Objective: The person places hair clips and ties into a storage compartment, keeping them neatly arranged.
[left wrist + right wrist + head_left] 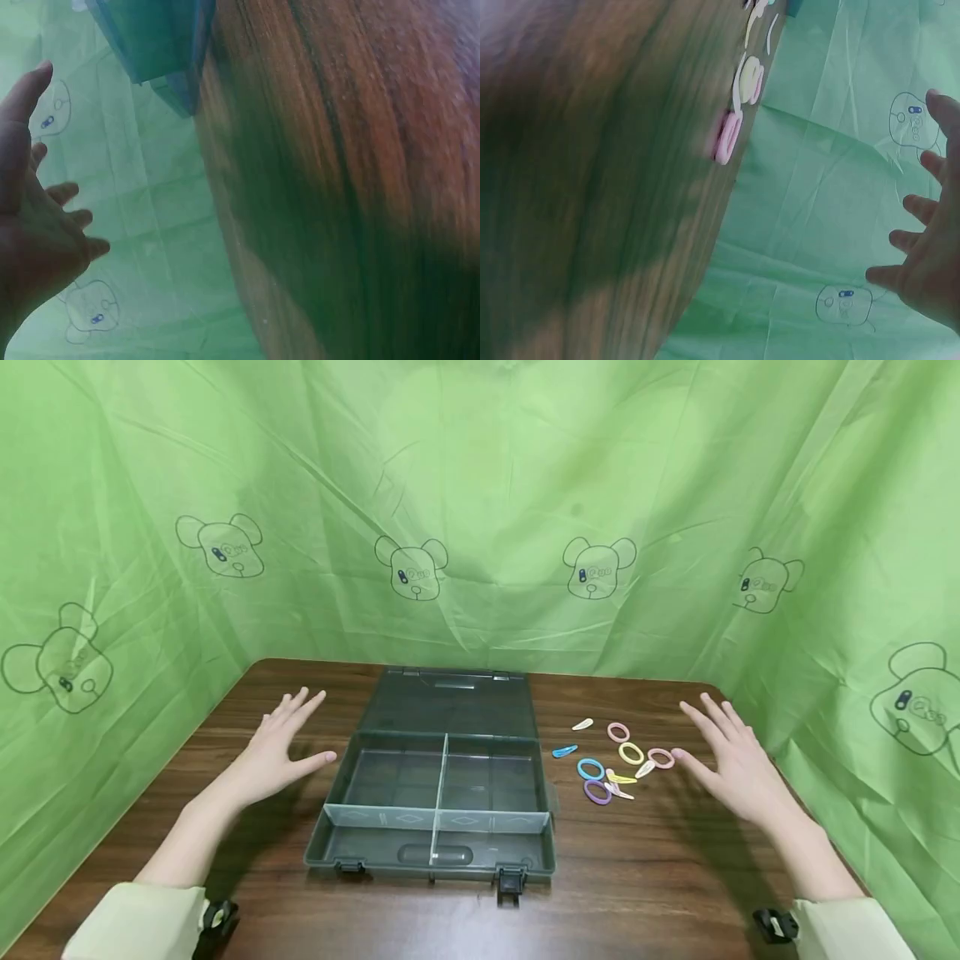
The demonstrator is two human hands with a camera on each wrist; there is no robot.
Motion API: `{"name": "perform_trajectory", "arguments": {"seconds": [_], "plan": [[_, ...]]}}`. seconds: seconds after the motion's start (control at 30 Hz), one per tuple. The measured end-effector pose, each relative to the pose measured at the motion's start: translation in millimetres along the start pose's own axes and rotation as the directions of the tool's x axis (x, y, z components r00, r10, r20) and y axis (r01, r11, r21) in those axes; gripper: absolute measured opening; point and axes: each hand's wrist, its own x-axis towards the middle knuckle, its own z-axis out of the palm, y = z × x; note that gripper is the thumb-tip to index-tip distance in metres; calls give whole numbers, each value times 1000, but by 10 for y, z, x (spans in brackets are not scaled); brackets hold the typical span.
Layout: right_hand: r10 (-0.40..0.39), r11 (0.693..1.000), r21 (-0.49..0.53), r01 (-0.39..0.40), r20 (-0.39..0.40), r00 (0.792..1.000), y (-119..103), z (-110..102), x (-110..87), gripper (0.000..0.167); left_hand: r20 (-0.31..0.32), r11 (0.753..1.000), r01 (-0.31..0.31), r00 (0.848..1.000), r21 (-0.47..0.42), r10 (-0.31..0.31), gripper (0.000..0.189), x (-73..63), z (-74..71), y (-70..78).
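Observation:
A dark translucent divider box [437,816] lies with its lid [450,703] folded back on the brown table, its compartments bare. Left of it hovers the left hand [273,760], fingers spread, holding nothing. The right hand [731,764] is held over the table's right side with fingers spread, nearest a pink hair tie [661,749]. Between box and right hand lie more hair ties: pink [618,724], yellow [631,744], blue [591,761] and purple [587,795]. Among them are a blue hair clip [565,751], a yellow clip [622,779] and several whitish clips [582,724].
Green cloth [480,510] with bear-head drawings hangs behind and on both sides of the table [637,893]. Two black latches sit on the box's front edge, the right latch [511,883] jutting toward the viewer. Black straps [775,926] circle both wrists.

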Motion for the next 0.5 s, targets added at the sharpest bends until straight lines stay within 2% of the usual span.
{"name": "perform_trajectory", "arguments": {"seconds": [0.13, 0.3, 0.5], "plan": [[-20, 998, 60, 20, 5, 1000, -50, 23, 97, 70, 74, 994, 23, 997, -111, -15, 92, 28, 27, -43], [-6, 991, 136, -2, 63, 998, -109, 78, 223, 71, 150, 982, 74, 988, -174, -48, 91, 52, 76, -79], [-58, 980, 192, 43, 72, 996, -150, 223, 368, 71, 169, 955, 25, 985, -297, 26, 89, 105, 175, -111]]}}
